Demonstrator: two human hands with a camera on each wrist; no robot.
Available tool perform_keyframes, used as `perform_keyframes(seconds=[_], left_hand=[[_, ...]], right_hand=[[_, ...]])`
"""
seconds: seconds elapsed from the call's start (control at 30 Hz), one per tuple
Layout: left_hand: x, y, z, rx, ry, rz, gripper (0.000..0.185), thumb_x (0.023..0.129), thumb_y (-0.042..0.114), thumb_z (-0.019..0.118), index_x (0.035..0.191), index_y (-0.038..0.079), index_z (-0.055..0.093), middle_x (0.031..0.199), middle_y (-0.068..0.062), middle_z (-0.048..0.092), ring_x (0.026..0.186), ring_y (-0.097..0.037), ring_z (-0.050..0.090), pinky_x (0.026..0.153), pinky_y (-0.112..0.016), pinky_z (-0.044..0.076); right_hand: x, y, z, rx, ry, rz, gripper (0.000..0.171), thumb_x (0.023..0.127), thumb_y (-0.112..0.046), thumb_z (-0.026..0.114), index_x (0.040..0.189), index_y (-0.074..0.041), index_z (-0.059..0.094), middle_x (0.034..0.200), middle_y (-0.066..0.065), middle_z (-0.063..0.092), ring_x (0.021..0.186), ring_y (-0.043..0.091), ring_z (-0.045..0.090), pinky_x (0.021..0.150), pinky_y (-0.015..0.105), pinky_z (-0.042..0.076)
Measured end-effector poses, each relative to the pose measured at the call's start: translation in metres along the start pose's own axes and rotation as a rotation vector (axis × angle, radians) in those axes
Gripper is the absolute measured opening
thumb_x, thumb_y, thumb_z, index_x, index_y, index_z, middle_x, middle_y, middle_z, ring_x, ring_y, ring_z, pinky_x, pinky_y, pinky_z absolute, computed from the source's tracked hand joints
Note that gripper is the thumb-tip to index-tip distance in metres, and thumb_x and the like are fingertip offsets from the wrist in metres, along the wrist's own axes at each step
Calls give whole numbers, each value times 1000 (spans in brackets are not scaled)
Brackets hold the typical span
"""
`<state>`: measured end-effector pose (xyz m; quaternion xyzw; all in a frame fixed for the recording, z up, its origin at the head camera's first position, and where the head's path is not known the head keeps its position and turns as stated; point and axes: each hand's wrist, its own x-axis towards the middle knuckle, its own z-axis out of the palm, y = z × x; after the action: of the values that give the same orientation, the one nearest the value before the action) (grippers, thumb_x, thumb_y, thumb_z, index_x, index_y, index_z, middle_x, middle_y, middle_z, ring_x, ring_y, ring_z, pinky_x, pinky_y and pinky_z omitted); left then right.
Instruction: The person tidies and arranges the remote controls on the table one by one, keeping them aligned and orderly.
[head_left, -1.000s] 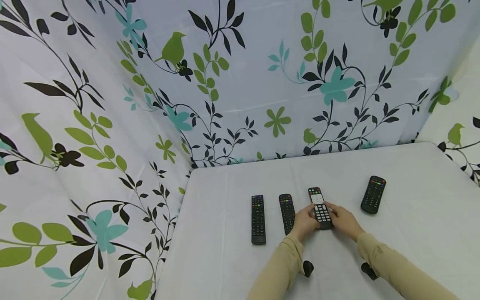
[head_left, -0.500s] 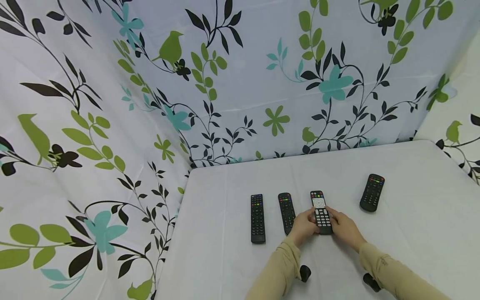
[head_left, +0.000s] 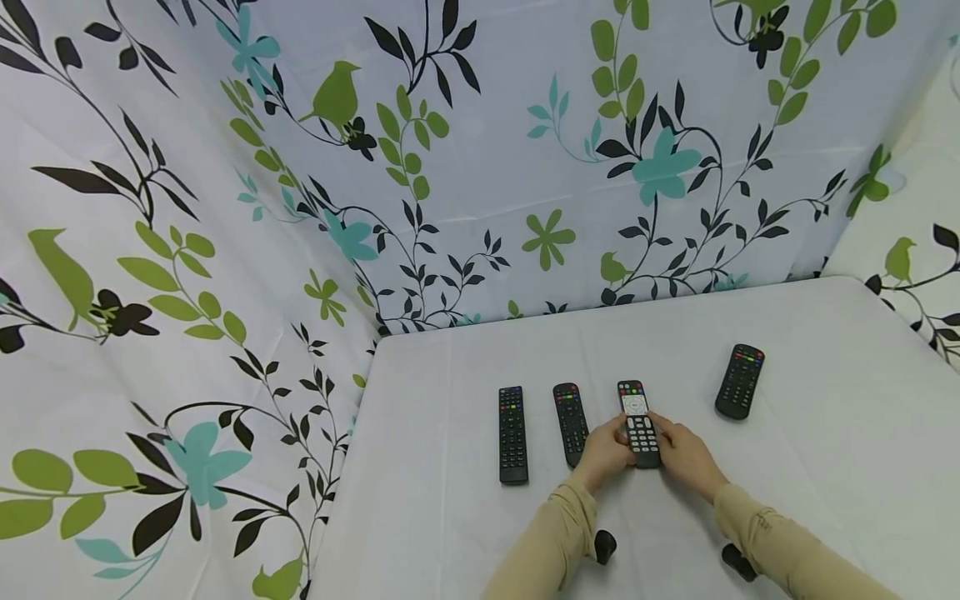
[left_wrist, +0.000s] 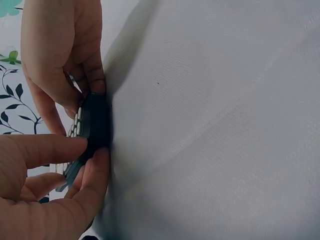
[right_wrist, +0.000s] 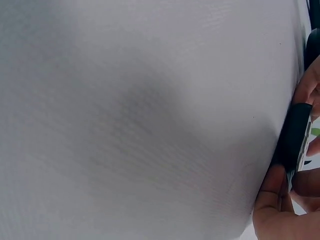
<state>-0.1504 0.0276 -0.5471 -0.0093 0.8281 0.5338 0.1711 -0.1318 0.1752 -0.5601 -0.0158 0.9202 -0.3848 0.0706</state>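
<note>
A black remote control with white keys and a white ring pad (head_left: 634,405) lies on the white table between both hands, its far end pointing away. My left hand (head_left: 606,454) pinches its left edge near the lower end, thumb and fingers along the side. From the right side, my right hand (head_left: 688,458) grips the opposite edge. In the left wrist view, the near end of the remote (left_wrist: 97,122) sits low against the cloth, with fingers of both hands around its sides. The right wrist view shows the remote's dark side (right_wrist: 292,135) between the two hands.
Left of the hands lie a long black remote (head_left: 513,433) and a shorter black remote (head_left: 572,421), the latter partly behind the left hand. Another black remote (head_left: 740,382) lies tilted at the right. A leaf-patterned curtain (head_left: 465,192) borders the white table (head_left: 435,400).
The white-keyed remote has shifted slightly toward the person and turned a little straighter, held by both hands. The other remotes have stayed put while the head view drifted slightly.
</note>
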Motion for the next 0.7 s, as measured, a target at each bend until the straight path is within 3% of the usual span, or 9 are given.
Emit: perform_keyframes(seconds=[0.2, 0.3, 0.43, 0.53, 0.63, 0.7], left_hand=[[0, 6, -1, 140, 47, 32, 66, 63, -8, 64, 127, 6, 57, 73, 1, 49, 65, -8, 40, 52, -18, 34], [2, 11, 0, 189, 103, 48, 58, 64, -4, 64, 121, 4, 60, 75, 1, 48, 67, -8, 39, 55, -19, 34], [6, 20, 4, 195, 189, 78, 48, 70, 0, 64, 117, 4, 62, 87, -3, 55, 74, -7, 43, 63, -20, 39], [11, 27, 9, 164, 229, 140, 42, 73, 2, 63, 115, 4, 62, 93, -5, 56, 77, -6, 46, 68, -20, 41], [17, 35, 15, 131, 228, 194, 39, 76, 3, 62, 115, 4, 62, 94, -5, 55, 78, -4, 47, 69, -17, 41], [20, 39, 19, 120, 192, 211, 40, 78, 4, 62, 117, 6, 61, 96, -4, 55, 78, -3, 47, 68, -16, 40]], right_hand=[[0, -3, -3, 8, 13, -4, 45, 91, -4, 41, 134, 6, 42, 89, 17, 59, 73, 20, 49, 62, 31, 40], [-2, -2, -7, 21, 68, -25, 41, 90, -5, 44, 130, 5, 47, 93, 18, 61, 76, 21, 53, 63, 32, 42], [-2, 4, -15, 14, 195, -65, 35, 89, -4, 47, 123, 4, 54, 92, 16, 61, 80, 22, 56, 66, 33, 44], [1, 12, -25, 18, 314, -73, 32, 90, -5, 46, 120, 4, 56, 93, 18, 60, 83, 26, 57, 68, 34, 45], [5, 22, -39, 37, 438, -47, 31, 91, -7, 45, 118, 4, 57, 94, 19, 58, 83, 22, 55, 66, 27, 43], [8, 30, -48, 59, 511, -16, 31, 92, -8, 45, 117, 4, 58, 94, 18, 57, 80, 14, 50, 63, 21, 39]])
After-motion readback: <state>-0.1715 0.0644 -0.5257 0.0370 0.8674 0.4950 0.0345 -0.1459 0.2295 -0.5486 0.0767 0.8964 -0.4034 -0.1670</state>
